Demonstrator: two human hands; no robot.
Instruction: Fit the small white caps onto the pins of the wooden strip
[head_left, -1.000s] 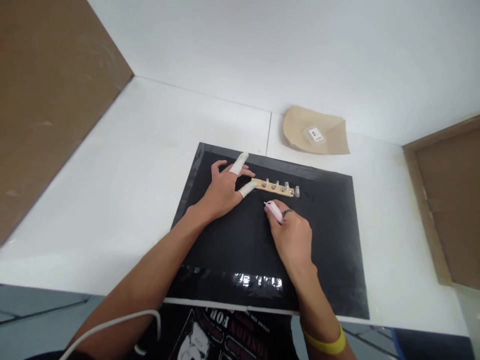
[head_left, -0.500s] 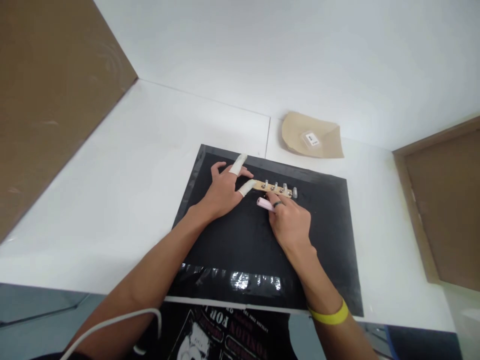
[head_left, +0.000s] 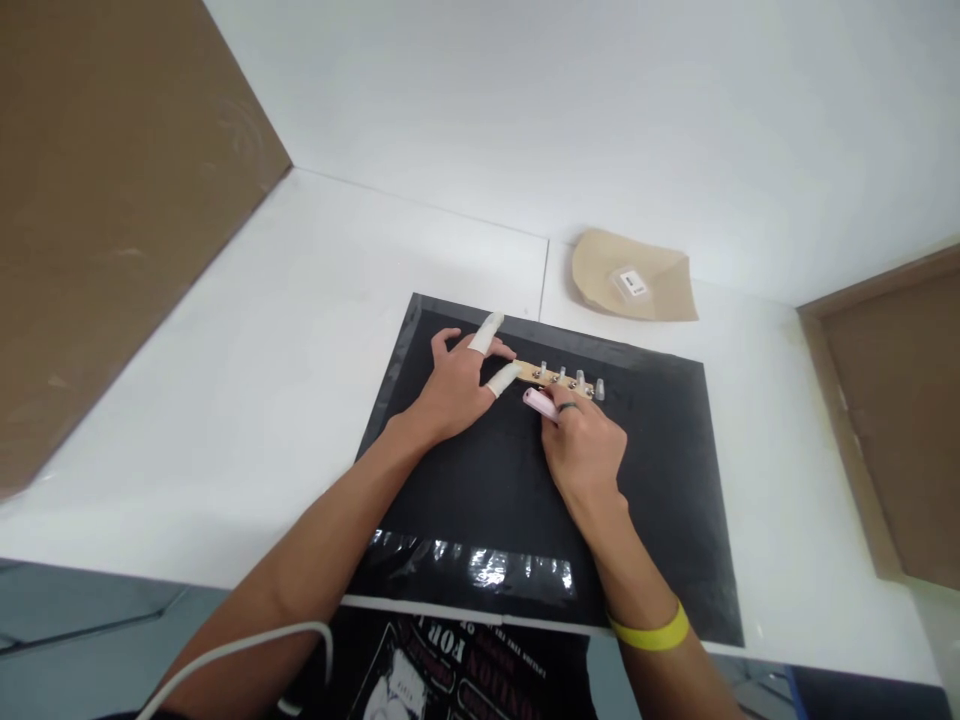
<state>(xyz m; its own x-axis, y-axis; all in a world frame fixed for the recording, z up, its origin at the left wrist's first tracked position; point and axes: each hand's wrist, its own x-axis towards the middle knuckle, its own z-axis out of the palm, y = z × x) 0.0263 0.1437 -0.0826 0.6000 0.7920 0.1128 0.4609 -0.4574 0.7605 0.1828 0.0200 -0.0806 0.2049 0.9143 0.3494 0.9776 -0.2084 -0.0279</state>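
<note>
A narrow, pale wooden strip (head_left: pixel 529 372) lies on a black mat (head_left: pixel 480 470), with several small shiny metal parts in a row along it. Clear plastic pieces stand along its far edge, and one clear piece (head_left: pixel 599 390) is at its right end. My left hand (head_left: pixel 459 388) wears white finger cots on thumb and index finger. Its thumb and a bare finger pinch the strip's left end, while the index finger points away. My right hand (head_left: pixel 586 440) is closed around a pink pen-like tool (head_left: pixel 540 403) close to the strip's near edge; its fingertips are partly hidden.
Behind the mat, a brown paper tray (head_left: pixel 667 285) holds a small clear box with a white label (head_left: pixel 631 284). Brown panels (head_left: pixel 127 230) stand at left and right of the white table (head_left: pixel 285 300). A white cable (head_left: pixel 247 632) runs over my left forearm.
The whole view has shifted slightly, so everything appears a little farther right and lower. Both hands keep nearly the same pose at the strip, and the pink tool remains in my right hand.
</note>
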